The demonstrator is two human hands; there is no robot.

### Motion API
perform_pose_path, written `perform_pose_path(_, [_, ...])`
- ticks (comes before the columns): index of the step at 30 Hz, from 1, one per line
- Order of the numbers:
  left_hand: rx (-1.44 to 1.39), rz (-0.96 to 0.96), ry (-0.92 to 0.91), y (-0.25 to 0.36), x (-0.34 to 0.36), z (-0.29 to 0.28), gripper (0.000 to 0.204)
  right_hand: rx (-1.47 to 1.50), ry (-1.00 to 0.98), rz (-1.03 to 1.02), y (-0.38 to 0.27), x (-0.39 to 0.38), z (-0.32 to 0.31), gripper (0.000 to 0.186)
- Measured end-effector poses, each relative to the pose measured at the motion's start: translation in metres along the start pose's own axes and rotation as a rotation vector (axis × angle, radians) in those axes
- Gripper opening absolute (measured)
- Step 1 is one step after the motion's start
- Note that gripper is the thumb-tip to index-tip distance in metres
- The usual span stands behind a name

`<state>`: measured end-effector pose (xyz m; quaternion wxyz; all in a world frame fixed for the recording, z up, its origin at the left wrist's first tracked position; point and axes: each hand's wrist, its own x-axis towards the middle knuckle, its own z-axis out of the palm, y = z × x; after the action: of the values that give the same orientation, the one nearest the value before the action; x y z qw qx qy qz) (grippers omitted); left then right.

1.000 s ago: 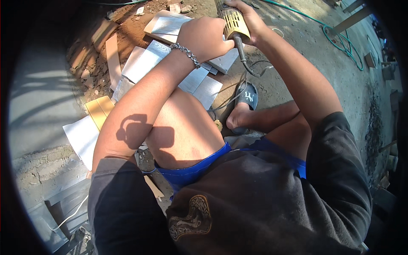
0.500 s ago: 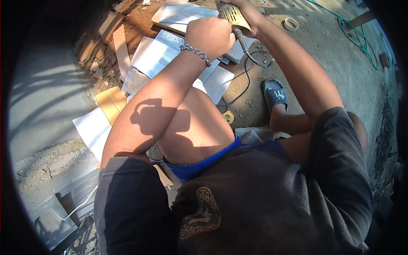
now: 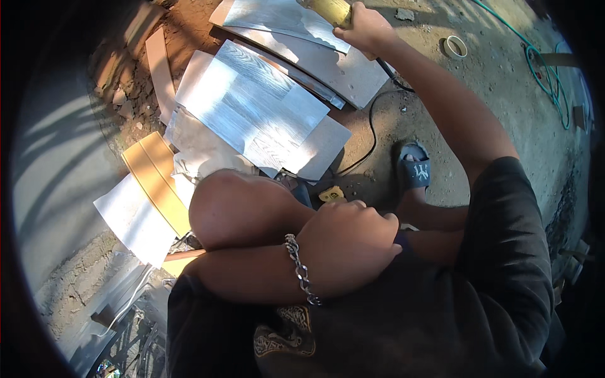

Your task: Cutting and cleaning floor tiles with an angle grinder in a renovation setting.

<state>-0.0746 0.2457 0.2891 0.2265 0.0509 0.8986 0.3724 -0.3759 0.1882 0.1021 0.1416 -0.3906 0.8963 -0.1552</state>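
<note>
At the top edge, my right hand (image 3: 368, 30) is wrapped round the body of a yellow corded power tool (image 3: 334, 10). The tool's front end lies out of view, and its black cord (image 3: 373, 126) loops down to the ground. Below it rest grey wood-grain planks (image 3: 271, 94) on a paler board (image 3: 328, 148). My left hand (image 3: 350, 246), with a chain bracelet at the wrist, is drawn back over my lap beside my bent knee. Its fingers are curled, and whatever may be in them is hidden.
A yellow tape measure (image 3: 331, 193) lies just beyond my left hand. Yellow-orange strips (image 3: 157, 176) and a white sheet (image 3: 135, 217) lie at the left. Farther right are a tape roll (image 3: 455, 47) and a green hose (image 3: 549, 82). Broken reddish rubble (image 3: 120, 94) fills the far left.
My left hand has come away from the tool and back to my lap. My right hand still holds the tool, now farther up the picture. More of the planks shows.
</note>
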Motion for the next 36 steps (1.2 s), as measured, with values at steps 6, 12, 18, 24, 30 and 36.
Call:
perform_pose_path(6, [0.058, -0.039, -0.015, -0.034, -0.019, -0.020, 0.019, 0.074, 0.066, 0.005, -0.031, 0.071, 0.067, 0.038])
perform_pose_path(12, [-0.069, -0.258, 0.362, -0.041, -0.062, -0.057, 0.022, -0.194, 0.284, -0.187, -0.036, 0.072, 0.109, 0.054])
perform_pose_path(18, [-0.865, -0.092, 0.920, -0.013, -0.108, -0.041, 0.043, -0.419, 0.154, -0.179, -0.022, 0.082, 0.108, 0.074])
perform_pose_path(24, [-1.115, 0.344, 0.860, 0.012, -0.131, -0.005, 0.034, -0.466, 0.279, -0.160, -0.016, 0.060, 0.118, 0.082])
perform_pose_path(30, [-0.959, 0.552, 0.625, 0.007, -0.157, 0.000, 0.009, -0.267, 0.586, -0.205, -0.027, -0.006, 0.114, 0.053])
perform_pose_path(36, [-1.021, 0.767, 0.430, 0.025, -0.158, -0.019, 0.026, 0.049, -0.321, 0.358, -0.060, -0.138, 0.129, 0.079])
